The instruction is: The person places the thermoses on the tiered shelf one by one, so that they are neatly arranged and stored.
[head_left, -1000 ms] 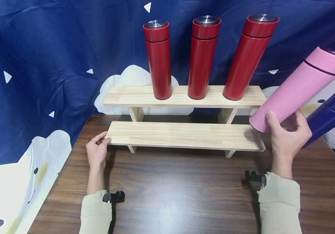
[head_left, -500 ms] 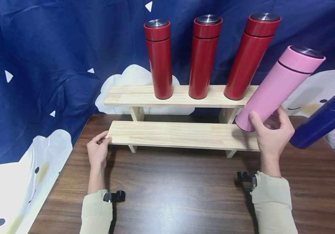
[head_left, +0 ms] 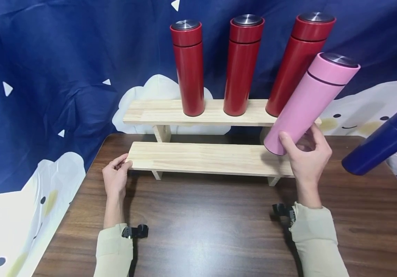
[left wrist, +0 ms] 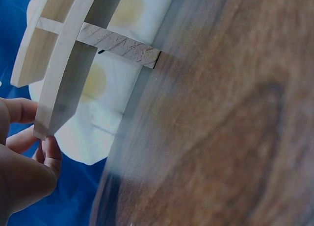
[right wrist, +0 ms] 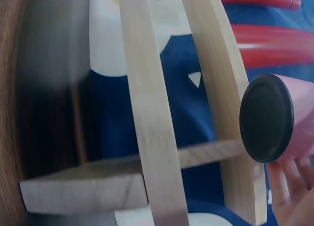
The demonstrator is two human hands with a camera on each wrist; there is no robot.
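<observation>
My right hand [head_left: 309, 157] grips a pink thermos bottle [head_left: 310, 102] near its base. The bottle leans to the right with its steel lid up, over the right part of the lower shelf. In the right wrist view the dark bottom of the pink bottle [right wrist: 267, 118] shows beside the shelf boards. My left hand [head_left: 116, 175] pinches the left end of the lower board of a two-step wooden shelf [head_left: 198, 156]. The left wrist view shows fingers [left wrist: 22, 111] on either side of that board end [left wrist: 46, 118].
Three red thermos bottles [head_left: 193, 77] stand in a row on the upper board [head_left: 153, 109]. A dark blue bottle [head_left: 380, 142] stands at the right on the brown wooden table [head_left: 201, 219]. A blue cloth with white cartoon shapes [head_left: 63, 46] hangs behind.
My right hand has carried the pink bottle leftward, from beside the shelf's right end to over the lower board. My left hand stays at the board's end.
</observation>
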